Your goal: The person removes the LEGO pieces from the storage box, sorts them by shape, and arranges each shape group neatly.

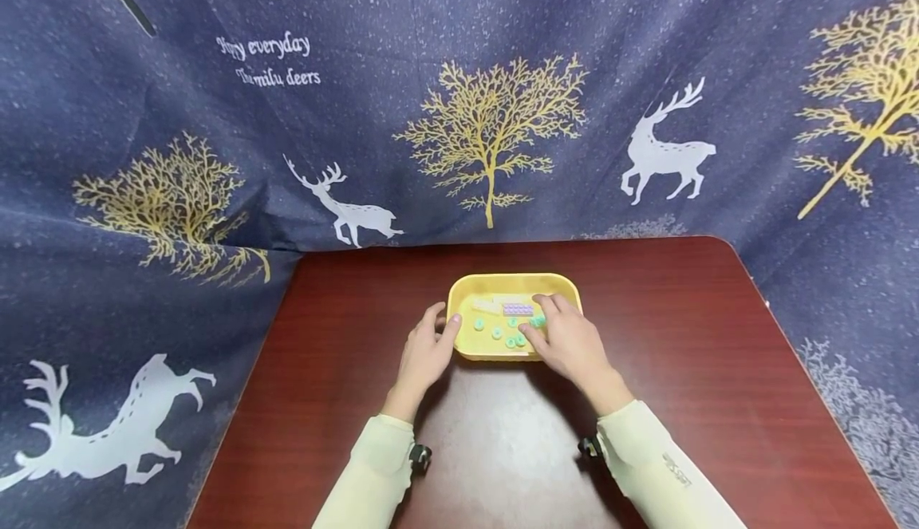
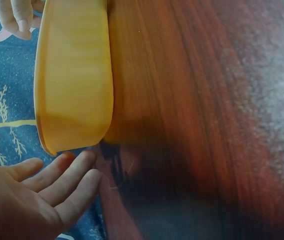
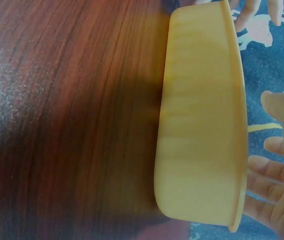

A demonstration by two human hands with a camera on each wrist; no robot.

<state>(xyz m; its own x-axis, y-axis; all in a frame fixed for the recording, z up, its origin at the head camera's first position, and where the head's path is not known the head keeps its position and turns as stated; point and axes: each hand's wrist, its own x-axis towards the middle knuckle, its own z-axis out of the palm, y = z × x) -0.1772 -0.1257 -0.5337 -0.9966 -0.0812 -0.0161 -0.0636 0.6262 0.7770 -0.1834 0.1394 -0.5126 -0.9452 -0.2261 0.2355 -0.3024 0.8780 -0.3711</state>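
Observation:
A shallow yellow plastic tray (image 1: 502,286) stands on the table. Several small green ring-shaped pieces (image 1: 497,333) lie in it, with a purple studded block (image 1: 518,309) and a pale, whitish piece (image 1: 486,305) whose kind is unclear. My left hand (image 1: 425,353) is at the tray's left end, its thumb by the rim; the left wrist view has its fingers (image 2: 67,187) extended beside the tray wall. Over the tray's right part reaches my right hand (image 1: 574,343), thumb and fingers spread apart above the green pieces. No piece shows between them.
The tray rests on a reddish-brown wooden table (image 1: 359,305) with rounded far corners. Behind it hangs a dark blue cloth (image 1: 345,130) printed with deer and trees. Dark wrist cameras (image 1: 420,457) sit under both pale sleeves (image 1: 376,465).

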